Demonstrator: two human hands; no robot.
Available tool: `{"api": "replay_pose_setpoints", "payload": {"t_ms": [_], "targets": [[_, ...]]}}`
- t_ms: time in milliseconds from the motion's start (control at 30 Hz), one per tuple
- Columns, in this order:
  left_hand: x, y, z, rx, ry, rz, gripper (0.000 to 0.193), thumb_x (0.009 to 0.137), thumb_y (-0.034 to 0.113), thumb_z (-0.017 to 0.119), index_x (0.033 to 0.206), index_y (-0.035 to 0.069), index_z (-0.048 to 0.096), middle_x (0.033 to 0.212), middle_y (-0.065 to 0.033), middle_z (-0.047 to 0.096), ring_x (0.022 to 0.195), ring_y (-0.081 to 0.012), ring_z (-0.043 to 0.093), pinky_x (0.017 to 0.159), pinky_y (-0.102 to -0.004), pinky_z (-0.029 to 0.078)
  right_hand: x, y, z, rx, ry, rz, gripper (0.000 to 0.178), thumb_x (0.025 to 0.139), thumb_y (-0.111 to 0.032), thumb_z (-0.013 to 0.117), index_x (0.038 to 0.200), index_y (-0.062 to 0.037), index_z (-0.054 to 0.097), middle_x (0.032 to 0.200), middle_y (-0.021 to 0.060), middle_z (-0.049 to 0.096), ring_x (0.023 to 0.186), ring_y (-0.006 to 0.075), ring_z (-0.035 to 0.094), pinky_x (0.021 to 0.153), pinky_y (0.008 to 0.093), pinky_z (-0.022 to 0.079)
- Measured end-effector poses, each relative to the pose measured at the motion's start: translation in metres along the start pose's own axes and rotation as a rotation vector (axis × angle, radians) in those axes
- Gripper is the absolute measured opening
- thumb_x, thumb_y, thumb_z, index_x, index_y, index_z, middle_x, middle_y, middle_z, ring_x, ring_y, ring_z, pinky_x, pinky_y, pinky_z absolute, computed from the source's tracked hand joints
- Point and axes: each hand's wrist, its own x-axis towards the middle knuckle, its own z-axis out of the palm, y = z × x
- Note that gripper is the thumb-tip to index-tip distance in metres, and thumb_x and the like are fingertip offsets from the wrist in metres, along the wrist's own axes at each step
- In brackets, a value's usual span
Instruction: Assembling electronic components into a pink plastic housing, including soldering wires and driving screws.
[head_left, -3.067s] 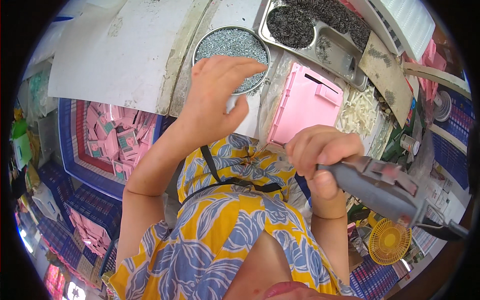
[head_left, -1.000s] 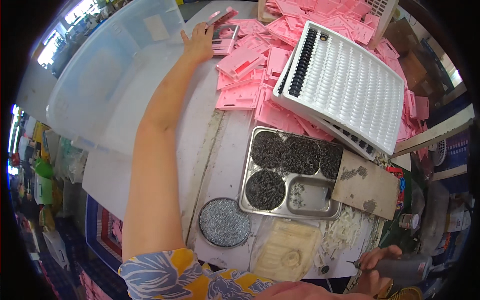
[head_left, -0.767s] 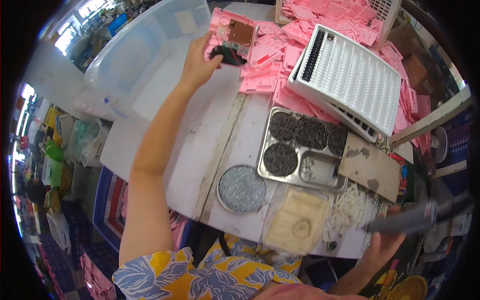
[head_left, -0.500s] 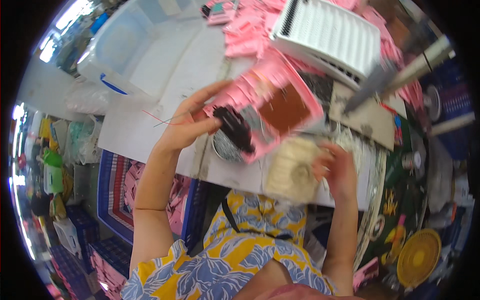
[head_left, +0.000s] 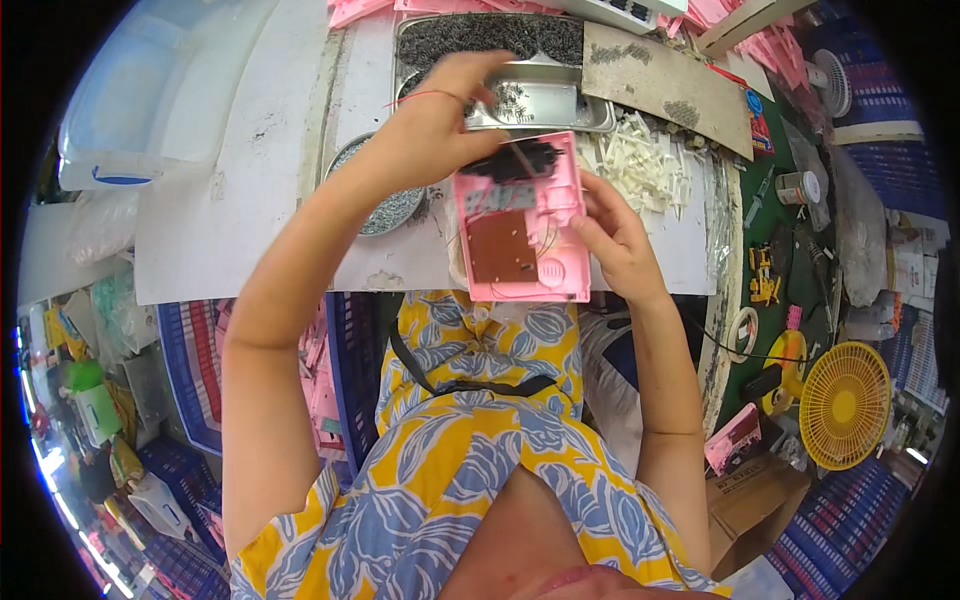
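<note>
My right hand (head_left: 622,240) grips the right edge of an open pink plastic casing (head_left: 556,215), thumb on its face. Fixed inside the casing are a brown circuit board (head_left: 503,247), a grey part and thin wires. A black part (head_left: 525,160) with a ragged outline lies across its upper end. My left hand (head_left: 455,105) is over the metal tray (head_left: 597,116), fingers spread and slightly blurred, its thumb close to the casing's top left corner. Small dark pieces lie in the tray. Whether the thumb touches the casing, I cannot tell.
Left of the casing stands a round dish (head_left: 395,208) of small metal pieces. White plastic parts (head_left: 645,165) are heaped at right, below a stained board (head_left: 660,90). A clear bin (head_left: 140,120) sits far left; a blue crate (head_left: 352,390) of pink parts stands below the table edge.
The casing has been turned more upright and is now in my right hand, which was at a cream bundle. My left hand has left the casing for the tray. The view has shifted too.
</note>
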Motion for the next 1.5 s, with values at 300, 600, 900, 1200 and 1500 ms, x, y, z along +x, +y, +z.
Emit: {"api": "replay_pose_setpoints", "payload": {"t_ms": [300, 600, 900, 1200, 1500], "targets": [[-0.119, 0.012, 0.069, 0.301, -0.147, 0.159, 0.024, 0.076, 0.018, 0.079, 0.095, 0.012, 0.066, 0.11, -0.0074, 0.061, 0.103, -0.0296, 0.061, 0.089, -0.0444, 0.046, 0.003, 0.02, -0.001, -1.205, 0.346, -0.38, 0.016, 0.082, -0.006, 0.07, 0.097, -0.0073, 0.074, 0.107, 0.0113, 0.061, 0.102, 0.0326, 0.053, 0.087, 0.0411, 0.046], [-0.137, -0.017, 0.07, 0.198, 0.02, 0.229, 0.027, 0.069, 0.022, 0.085, 0.087, 0.012, 0.069, 0.111, -0.0046, 0.066, 0.101, -0.0271, 0.06, 0.089, -0.0431, 0.046, 0.029, 0.003, -0.014, -1.123, 0.117, -0.312, 0.018, 0.078, -0.019, 0.078, 0.085, -0.0042, 0.07, 0.103, 0.0111, 0.058, 0.098, 0.0315, 0.051, 0.087, 0.042, 0.044], [-0.132, 0.002, 0.089, 0.211, 0.101, 0.116, 0.024, 0.069, 0.018, 0.087, 0.084, 0.01, 0.071, 0.11, -0.006, 0.069, 0.093, -0.0261, 0.062, 0.083, -0.0412, 0.046, 0.031, 0.019, -0.023, -0.81, 0.245, -0.359, 0.017, 0.081, -0.015, 0.08, 0.086, -0.0023, 0.069, 0.109, 0.0106, 0.065, 0.108, 0.0287, 0.055, 0.093, 0.0392, 0.044], [-0.124, 0.017, 0.078, 0.278, -0.06, 0.041, 0.02, 0.074, 0.019, 0.084, 0.081, 0.011, 0.068, 0.096, -0.0038, 0.062, 0.088, -0.0231, 0.061, 0.085, -0.042, 0.041, 0.009, -0.002, 0.004, -1.09, 0.389, -0.09, 0.025, 0.081, -0.026, 0.084, 0.082, -0.005, 0.071, 0.066, 0.0065, 0.063, 0.063, 0.0225, 0.06, 0.066, 0.0346, 0.05], [-0.115, 0.014, 0.058, 0.32, -0.144, 0.04, 0.021, 0.076, 0.018, 0.082, 0.088, 0.011, 0.068, 0.094, -0.0042, 0.062, 0.09, -0.0243, 0.062, 0.086, -0.0415, 0.043, 0.027, 0.008, -0.006, -0.691, 0.265, 0.061, 0.014, 0.083, -0.014, 0.077, 0.083, -0.0025, 0.07, 0.066, 0.0062, 0.063, 0.058, 0.0178, 0.059, 0.059, 0.031, 0.049]]}}
